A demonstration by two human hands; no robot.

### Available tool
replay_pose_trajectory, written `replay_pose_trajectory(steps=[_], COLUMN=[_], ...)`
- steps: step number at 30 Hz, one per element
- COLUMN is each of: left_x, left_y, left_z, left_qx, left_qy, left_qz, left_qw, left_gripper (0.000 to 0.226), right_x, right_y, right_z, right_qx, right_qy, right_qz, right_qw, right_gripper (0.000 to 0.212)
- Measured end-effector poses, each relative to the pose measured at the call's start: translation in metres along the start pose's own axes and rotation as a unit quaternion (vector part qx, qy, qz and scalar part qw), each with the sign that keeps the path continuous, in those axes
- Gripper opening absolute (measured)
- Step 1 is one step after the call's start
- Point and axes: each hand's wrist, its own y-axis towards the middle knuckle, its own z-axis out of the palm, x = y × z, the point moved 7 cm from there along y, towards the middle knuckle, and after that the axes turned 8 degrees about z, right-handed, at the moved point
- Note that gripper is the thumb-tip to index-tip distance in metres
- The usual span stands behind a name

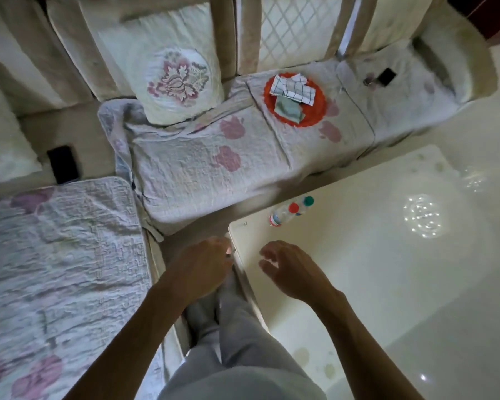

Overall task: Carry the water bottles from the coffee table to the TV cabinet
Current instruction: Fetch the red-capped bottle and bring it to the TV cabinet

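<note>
Two clear water bottles stand close together near the far left corner of the white coffee table [358,255]. One has a red cap [294,207] and a red label; the other behind it has a green cap [309,200]. My right hand [289,269] hovers over the table's near left part, fingers spread and empty, a short way in front of the bottles. My left hand [205,264] hangs beside the table's left edge, fingers curled inward, holding nothing that I can see.
An L-shaped sofa with quilted covers [202,166] wraps around the table's left and far sides. On it lie a flowered cushion [176,79], an orange plate with folded cloths [295,96] and a black phone [62,164]. My legs stand in the narrow gap between sofa and table.
</note>
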Motion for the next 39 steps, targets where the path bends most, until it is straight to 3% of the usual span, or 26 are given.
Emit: replay_pose_trajectory(steps=[3, 7, 13, 17, 22, 28, 33, 37, 39], left_x=[0.010, 0.008, 0.009, 0.016, 0.026, 0.044, 0.054, 0.058, 0.062], left_y=[0.025, 0.061, 0.129, 0.170, 0.223, 0.271, 0.313, 0.335, 0.339], left_z=[0.002, -0.015, -0.016, -0.010, 0.011, 0.035, 0.042, 0.041, 0.036], left_qx=[0.022, 0.031, 0.075, 0.106, 0.151, 0.224, 0.236, 0.259, 0.264], left_qy=[-0.023, -0.023, -0.010, -0.027, -0.021, -0.008, 0.010, 0.010, 0.011], left_qz=[-0.045, -0.041, -0.016, -0.017, 0.018, 0.059, 0.094, 0.112, 0.115], left_qw=[0.998, 0.998, 0.997, 0.994, 0.988, 0.973, 0.967, 0.959, 0.958], left_gripper=[0.020, 0.024, 0.028, 0.025, 0.021, 0.021, 0.021, 0.020, 0.019], right_x=[-0.009, -0.024, -0.085, -0.131, -0.167, -0.188, -0.200, -0.204, -0.205], right_y=[0.025, 0.063, 0.122, 0.142, 0.174, 0.214, 0.243, 0.255, 0.259], right_z=[-0.002, -0.011, -0.009, 0.007, 0.048, 0.097, 0.113, 0.112, 0.116], right_qx=[0.014, 0.018, 0.032, 0.004, -0.016, -0.084, -0.200, -0.297, -0.315], right_qy=[0.029, 0.077, 0.185, 0.291, 0.434, 0.544, 0.555, 0.530, 0.526], right_qz=[0.007, 0.030, 0.154, 0.283, 0.424, 0.494, 0.486, 0.484, 0.491], right_qw=[0.999, 0.996, 0.970, 0.914, 0.795, 0.673, 0.645, 0.630, 0.619], right_gripper=[0.032, 0.032, 0.032, 0.037, 0.059, 0.078, 0.074, 0.048, 0.049])
